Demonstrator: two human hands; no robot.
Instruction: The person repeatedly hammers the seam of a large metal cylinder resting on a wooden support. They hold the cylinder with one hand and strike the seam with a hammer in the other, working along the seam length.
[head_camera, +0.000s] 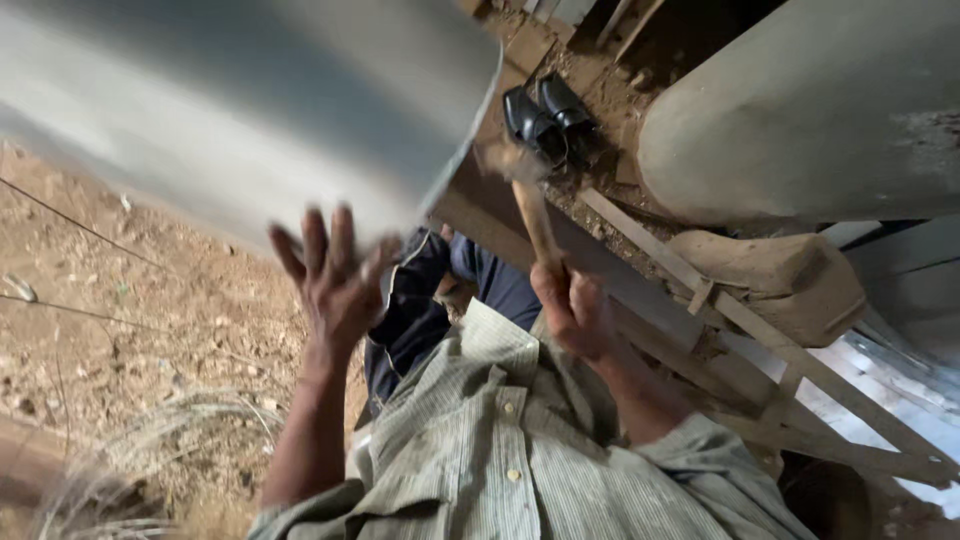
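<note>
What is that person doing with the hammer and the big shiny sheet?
A person is working on a large grey metal sheet. The left hand is spread flat against its lower edge. The right hand grips a wooden-handled hammer, its blurred head close to the sheet's edge. A pair of black shoes sits on the dirt ground beyond, beside wooden slats.

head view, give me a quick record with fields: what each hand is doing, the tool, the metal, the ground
left hand: left hand spread open, fingers against the edge of the curved metal sheet
right hand: right hand gripping the wooden handle of a hammer
hammer head: blurred, near the sheet's edge
clothing: striped shirt
ground: bare dirt, pair of black shoes
nearby: wooden slats
</note>
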